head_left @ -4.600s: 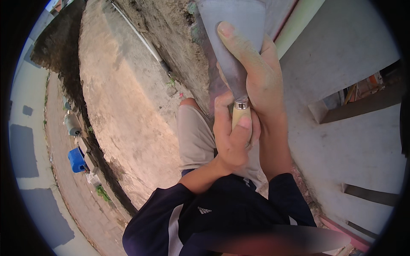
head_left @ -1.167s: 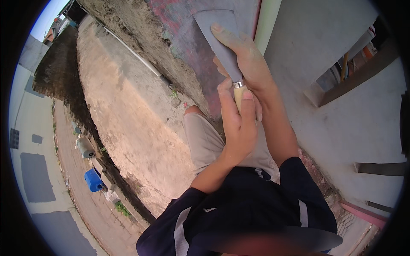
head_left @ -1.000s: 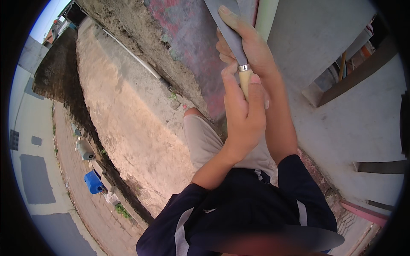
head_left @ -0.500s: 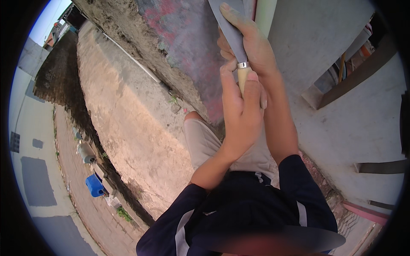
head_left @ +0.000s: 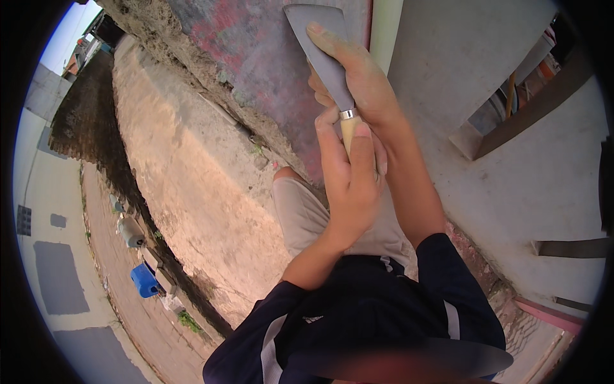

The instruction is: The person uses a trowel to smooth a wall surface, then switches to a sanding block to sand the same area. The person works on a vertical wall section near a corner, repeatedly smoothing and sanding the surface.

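A putty knife (head_left: pixel 328 63) with a wide grey blade, a metal collar and a pale wooden handle is held up in front of me at the top middle. My left hand (head_left: pixel 350 185) is closed round the handle, its thumb lying along the wood. My right hand (head_left: pixel 369 84) grips the blade from its right side; the thumb presses on the blade's face and the other fingers pass behind it, partly hidden. The blade's broad end points up and away from me. Fine dust coats the right thumb and fingers.
A low wall with a grey, red-stained top (head_left: pixel 256 77) lies ahead. Beside it stands a pale green post (head_left: pixel 386 32). At right is a grey wall (head_left: pixel 524 198) with openings. A concrete strip (head_left: pixel 185 173) runs along the left, with a blue container (head_left: pixel 144 280) beyond it.
Both hands have shifted left and slightly toward me with the putty knife, so the blade's broad end now shows fully. The grip of each hand stays the same.
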The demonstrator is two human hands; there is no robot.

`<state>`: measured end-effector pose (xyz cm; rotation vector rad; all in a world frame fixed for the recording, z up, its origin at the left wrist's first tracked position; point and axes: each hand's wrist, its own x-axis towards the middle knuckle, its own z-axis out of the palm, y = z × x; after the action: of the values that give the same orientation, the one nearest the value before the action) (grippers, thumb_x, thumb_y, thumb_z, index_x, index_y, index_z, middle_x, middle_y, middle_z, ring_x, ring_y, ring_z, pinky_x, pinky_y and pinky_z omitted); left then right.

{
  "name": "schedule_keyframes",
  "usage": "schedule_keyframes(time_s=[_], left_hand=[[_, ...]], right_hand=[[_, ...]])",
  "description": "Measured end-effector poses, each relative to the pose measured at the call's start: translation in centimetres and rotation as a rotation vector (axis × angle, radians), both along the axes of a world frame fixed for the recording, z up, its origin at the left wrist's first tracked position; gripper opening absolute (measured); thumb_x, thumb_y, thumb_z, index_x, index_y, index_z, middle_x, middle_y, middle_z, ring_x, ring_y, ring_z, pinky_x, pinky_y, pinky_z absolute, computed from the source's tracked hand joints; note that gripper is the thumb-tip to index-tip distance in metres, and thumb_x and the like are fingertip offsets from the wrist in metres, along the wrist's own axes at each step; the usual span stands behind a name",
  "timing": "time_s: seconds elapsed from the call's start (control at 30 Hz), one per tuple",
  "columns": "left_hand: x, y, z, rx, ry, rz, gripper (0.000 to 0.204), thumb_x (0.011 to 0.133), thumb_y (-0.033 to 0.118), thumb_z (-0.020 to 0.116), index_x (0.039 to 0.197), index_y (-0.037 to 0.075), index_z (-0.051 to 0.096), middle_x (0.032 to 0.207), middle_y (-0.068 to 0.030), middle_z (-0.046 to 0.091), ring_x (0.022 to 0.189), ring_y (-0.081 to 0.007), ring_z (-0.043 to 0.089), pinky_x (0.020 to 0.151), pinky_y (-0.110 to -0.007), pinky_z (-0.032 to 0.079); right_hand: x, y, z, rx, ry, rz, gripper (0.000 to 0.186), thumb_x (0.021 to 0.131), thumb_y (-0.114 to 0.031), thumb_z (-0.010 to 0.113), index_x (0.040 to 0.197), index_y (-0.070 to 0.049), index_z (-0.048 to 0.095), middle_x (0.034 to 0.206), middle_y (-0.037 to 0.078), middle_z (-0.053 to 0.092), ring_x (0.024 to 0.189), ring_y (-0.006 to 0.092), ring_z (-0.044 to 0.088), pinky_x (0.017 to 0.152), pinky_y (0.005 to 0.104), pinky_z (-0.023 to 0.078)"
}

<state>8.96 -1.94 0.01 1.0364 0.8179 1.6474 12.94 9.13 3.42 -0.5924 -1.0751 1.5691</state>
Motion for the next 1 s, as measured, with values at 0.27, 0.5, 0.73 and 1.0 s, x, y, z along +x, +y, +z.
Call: schedule_keyframes(time_s=[0.27,0.5,0.73,1.0], left_hand=[[0.2,0.1,0.5,0.048,-0.002,-0.001,0.027,0.107,0.015,0.041,0.13,0.001,0.037,0.071,-0.0012,0.05,0.058,-0.0057,0.045,0.052,-0.022,0.038],[-0.2,1.0,2.4,0.17,-0.053,-0.073,0.032,0.108,0.018,0.04,0.135,0.002,0.034,0.07,-0.0009,0.051,0.053,-0.0044,0.042,0.045,-0.019,0.032],[0.2,0.7,-1.1,0.251,0.067,0.25,0.038,0.109,0.018,0.04,0.141,-0.001,0.031,0.103,-0.0059,0.055,0.08,-0.0064,0.051,0.068,-0.02,0.042],[-0.4,-1.2,-0.2,0.212,-0.015,0.2,0.04,0.109,0.015,0.037,0.142,-0.005,0.03,0.125,-0.0113,0.05,0.106,-0.0125,0.052,0.092,-0.027,0.044]], right_hand=[[-0.1,-0.6,1.1,-0.1,-0.041,0.071,0.042,0.099,-0.041,0.062,0.066,-0.018,0.049,0.051,-0.008,0.035,0.043,0.0038,0.028,0.04,0.0241,0.02],[1.1,0.3,5.6,0.257,-0.283,-0.113,0.043,0.096,-0.046,0.065,0.073,-0.011,0.058,0.058,-0.003,0.048,0.05,0.0053,0.04,0.045,0.0227,0.028],[-0.1,-3.9,2.5,0.532,-0.329,-0.314,0.055,0.087,-0.026,0.079,0.128,0.005,0.059,0.111,0.018,0.066,0.095,0.0235,0.066,0.081,0.0343,0.053],[-0.9,-5.3,5.6,0.931,-0.713,-0.536,0.052,0.088,-0.02,0.076,0.136,-0.005,0.063,0.088,0.008,0.065,0.077,0.0157,0.055,0.075,0.0337,0.048]])
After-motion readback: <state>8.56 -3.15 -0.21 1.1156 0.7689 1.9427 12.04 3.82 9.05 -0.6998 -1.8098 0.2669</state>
